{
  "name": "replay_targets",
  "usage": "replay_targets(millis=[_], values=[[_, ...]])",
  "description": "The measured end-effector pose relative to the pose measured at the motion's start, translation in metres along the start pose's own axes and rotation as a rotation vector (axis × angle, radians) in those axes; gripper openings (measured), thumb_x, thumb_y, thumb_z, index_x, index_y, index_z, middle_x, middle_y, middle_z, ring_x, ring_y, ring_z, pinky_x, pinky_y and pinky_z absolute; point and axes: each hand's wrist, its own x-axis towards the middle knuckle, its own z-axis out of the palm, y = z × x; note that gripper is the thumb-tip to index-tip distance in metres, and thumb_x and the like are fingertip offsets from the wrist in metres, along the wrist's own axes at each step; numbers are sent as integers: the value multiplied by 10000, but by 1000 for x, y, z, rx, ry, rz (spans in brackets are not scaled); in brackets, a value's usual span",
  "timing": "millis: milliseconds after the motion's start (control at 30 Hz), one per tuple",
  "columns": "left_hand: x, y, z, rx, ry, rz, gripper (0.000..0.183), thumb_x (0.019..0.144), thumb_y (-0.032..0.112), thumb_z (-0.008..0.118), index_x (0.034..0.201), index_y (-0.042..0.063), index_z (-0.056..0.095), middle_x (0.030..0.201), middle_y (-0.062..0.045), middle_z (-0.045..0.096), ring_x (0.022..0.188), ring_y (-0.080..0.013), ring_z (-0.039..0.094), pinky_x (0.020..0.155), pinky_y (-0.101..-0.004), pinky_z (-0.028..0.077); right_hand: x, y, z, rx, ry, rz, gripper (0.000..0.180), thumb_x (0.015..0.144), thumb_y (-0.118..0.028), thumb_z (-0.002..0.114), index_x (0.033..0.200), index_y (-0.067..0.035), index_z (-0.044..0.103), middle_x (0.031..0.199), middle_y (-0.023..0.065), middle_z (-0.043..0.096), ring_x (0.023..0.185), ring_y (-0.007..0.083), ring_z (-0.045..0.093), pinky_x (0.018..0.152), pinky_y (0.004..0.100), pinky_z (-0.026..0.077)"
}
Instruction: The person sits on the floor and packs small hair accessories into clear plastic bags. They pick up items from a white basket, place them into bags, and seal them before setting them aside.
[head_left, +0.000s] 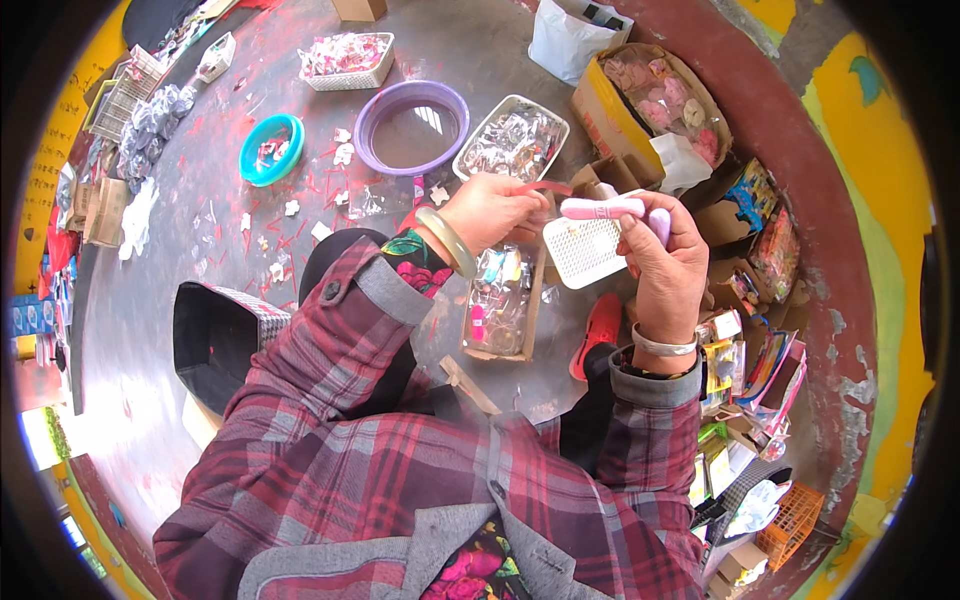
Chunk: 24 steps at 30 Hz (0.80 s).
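Observation:
My left hand (499, 214) pinches a thin red strip (546, 187) between thumb and fingers. In my right hand (667, 259) is a small pink fabric bundle (596, 209) with a printed band, along with a lilac bundle (659, 225). Both hands are raised in front of me, the strip's far end close to the pink bundle. Behind them a white perforated plastic basket (581, 251) is partly covered by my right hand. Below my left hand, a cardboard tray (530, 319) contains several clear-wrapped small goods (499, 300).
Ahead stand a purple basin (362, 135), a basket of wrapped accessories (517, 139) and a teal bowl (259, 174). Red strips and white scraps (343, 154) litter the floor. Goods-filled boxes (735, 202) line the right side. A black-lined bin (214, 345) is at left.

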Motion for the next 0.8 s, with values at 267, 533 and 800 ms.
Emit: replay_targets(millis=[267,533,800], values=[[6,-20,-1,171,-45,45,233,881,155,511,1031,-13,573,836,-33,600,758,-86,570,686,-231,487,-1,20,9,-477,-9,-377,186,709,35,619,886,-14,588,802,60,588,729,130,552,659,236,436],[11,-29,-2,286,-69,99,270,894,172,490,1082,-10,560,877,-26,597,815,-87,562,743,-238,482,-3,18,15,-676,-35,-390,170,708,24,594,869,-28,581,785,83,600,696,177,589,639,251,453],[6,-23,9,201,-117,6,249,892,188,488,1032,1,575,912,-30,603,840,-87,571,749,-260,497,-2,25,14,-642,-69,-339,153,715,9,583,856,-49,569,767,75,595,682,202,587,626,260,453]])
